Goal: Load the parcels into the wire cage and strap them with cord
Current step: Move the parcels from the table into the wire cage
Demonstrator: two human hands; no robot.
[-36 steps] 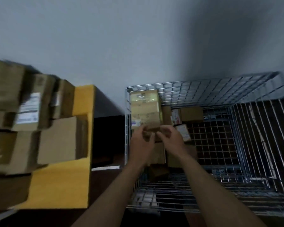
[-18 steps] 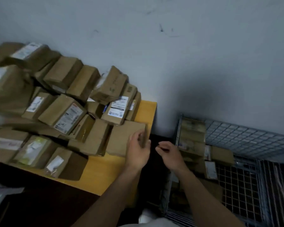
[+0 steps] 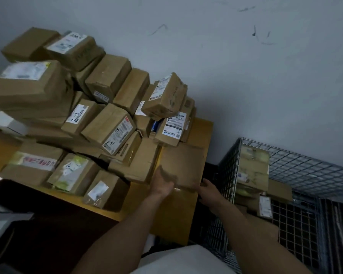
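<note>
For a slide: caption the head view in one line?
Left hand and right hand hold a flat parcel on the yellow table beside the wire cage.

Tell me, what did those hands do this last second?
Both let go a small parcel in the wire cage and swung left to the table. The left grip holds the flat parcel by its edge; the right grip touches its corner. The caged stack is unchanged.

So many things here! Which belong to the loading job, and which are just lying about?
For the job: flat parcel, left hand gripping its edge, right hand at its corner; parcel pile; wire cage, some parcels inside.
Just there: yellow table, white wall.
</note>
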